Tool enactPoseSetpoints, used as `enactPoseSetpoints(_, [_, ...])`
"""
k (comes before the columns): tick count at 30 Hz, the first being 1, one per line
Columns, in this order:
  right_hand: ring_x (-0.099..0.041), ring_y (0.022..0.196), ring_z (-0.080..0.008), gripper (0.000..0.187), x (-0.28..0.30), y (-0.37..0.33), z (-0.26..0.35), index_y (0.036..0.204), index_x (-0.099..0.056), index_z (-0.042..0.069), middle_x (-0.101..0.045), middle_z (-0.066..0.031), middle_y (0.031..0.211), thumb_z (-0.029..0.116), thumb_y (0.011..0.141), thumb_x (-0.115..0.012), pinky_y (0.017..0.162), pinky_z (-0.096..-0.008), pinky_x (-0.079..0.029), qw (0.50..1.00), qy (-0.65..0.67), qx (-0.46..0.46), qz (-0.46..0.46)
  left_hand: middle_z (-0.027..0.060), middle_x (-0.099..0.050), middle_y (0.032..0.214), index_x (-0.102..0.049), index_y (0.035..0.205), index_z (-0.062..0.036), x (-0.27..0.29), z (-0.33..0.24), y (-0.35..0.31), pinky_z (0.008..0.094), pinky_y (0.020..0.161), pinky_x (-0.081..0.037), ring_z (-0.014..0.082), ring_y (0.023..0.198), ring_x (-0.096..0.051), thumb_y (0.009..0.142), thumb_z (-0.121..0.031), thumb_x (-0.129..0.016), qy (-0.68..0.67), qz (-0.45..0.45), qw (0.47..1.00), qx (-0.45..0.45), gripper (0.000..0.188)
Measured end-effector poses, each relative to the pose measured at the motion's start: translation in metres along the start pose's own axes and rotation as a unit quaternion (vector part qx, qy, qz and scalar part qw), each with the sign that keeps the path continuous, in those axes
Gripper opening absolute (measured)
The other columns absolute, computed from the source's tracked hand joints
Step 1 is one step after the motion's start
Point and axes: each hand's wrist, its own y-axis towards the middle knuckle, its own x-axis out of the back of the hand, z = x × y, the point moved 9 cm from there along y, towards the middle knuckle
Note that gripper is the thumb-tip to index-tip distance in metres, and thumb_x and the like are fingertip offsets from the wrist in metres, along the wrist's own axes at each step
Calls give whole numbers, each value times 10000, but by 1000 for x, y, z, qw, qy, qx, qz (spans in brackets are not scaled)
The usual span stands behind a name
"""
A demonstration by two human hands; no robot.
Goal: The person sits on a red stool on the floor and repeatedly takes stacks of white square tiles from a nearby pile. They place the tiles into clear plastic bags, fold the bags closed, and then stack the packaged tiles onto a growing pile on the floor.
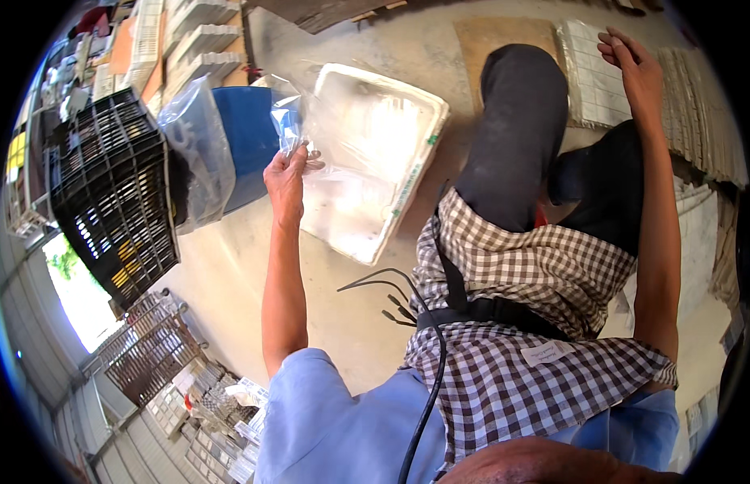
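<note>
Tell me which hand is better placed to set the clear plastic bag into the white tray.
Left. The left hand already pinches the clear plastic bag right over the white rectangular foam tray. The right hand is far off, by the grey tile sheets.

Bare concrete floor (230, 274) lies open below the left hand (286, 173), between the black lattice plastic crate (113, 194) and the person's checked-cloth lap (512, 274); the white shallow moulded tray (375, 153) blocks the floor just right of that hand; a clear plastic bag (193, 149) and a blue flat panel (246, 137) crowd its left; the dark-trousered knee (520, 129) stands between tray and right hand (633, 68), which hangs over white tile sheets (593, 81).
</note>
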Motion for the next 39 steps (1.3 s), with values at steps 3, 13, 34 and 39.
enactPoseSetpoints(3, [-674, 1024, -179, 346, -78, -47, 94, 1254, -645, 8, -700, -105, 1148, 220, 983, -611, 936, -296, -523, 996, 9, 66, 65, 145, -718, 997, -601, 1271, 50, -1, -50, -40, 296, 773, -549, 195, 835, -697, 959, -68, -622, 7, 11, 998, -60, 335])
enactPoseSetpoints(13, [-475, 1342, -287, 724, -305, -111, 150, 1467, -414, 15, -481, -185, 1461, 214, 848, -733, 1092, -440, -410, 930, 104, 124, 330, 115, -740, 1007, -694, 1163, 29, -22, -99, -86, 289, 804, -538, 178, 874, -701, 925, 11, -604, 160, 41, 972, -170, 254])
enactPoseSetpoints(34, [-582, 669, -91, 236, -336, -145, 124, 762, -659, -13, -646, -53, 698, 195, 822, -753, 564, -256, -419, 894, 148, -34, 422, 202, -378, 1528, -305, 1502, 15, -61, -101, -87, 405, 1169, -309, 303, 1416, -379, 775, -121, -834, 253, -47, 945, -201, 909])
enactPoseSetpoints(39, [-557, 655, -83, 251, -333, -158, 135, 752, -652, 3, -628, -30, 707, 218, 826, -759, 569, -252, -415, 876, 161, 13, 455, 150, -641, 1235, -565, 1311, 13, -86, -108, -65, 369, 1080, -412, 260, 1129, -612, 787, -101, -810, 195, 24, 961, -192, 589])
